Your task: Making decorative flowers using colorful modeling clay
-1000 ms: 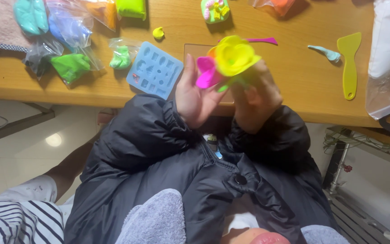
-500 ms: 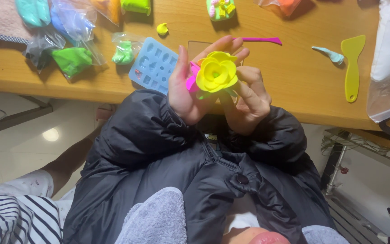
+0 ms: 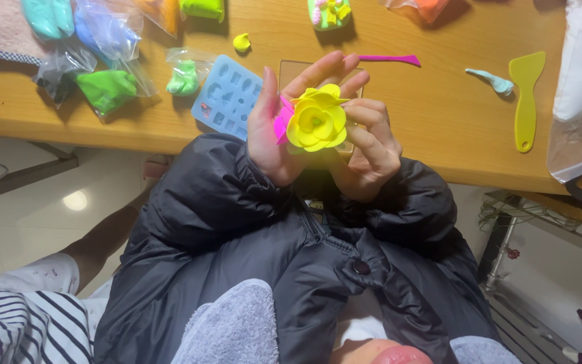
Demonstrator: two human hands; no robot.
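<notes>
A yellow clay flower (image 3: 316, 121) with layered petals faces the camera, held up over the table's front edge. My right hand (image 3: 370, 149) grips it from below and the right side. My left hand (image 3: 283, 128) cups it from the left with fingers stretched behind it, and a pink clay piece (image 3: 282, 121) sits against that palm beside the flower. Both black puffy sleeves meet just under the hands.
On the wooden table (image 3: 439, 114) lie a blue mould tray (image 3: 229, 98), bags of green clay (image 3: 107, 87), a pink sculpting tool (image 3: 389, 59), a yellow spatula (image 3: 525, 101), a light blue tool (image 3: 490, 79) and a small yellow clay lump (image 3: 241, 43). Another person's striped sleeve (image 3: 21, 330) shows lower left.
The flower has been turned from side-on until its face points at the camera, and both hands have lowered slightly toward the table edge while keeping hold.
</notes>
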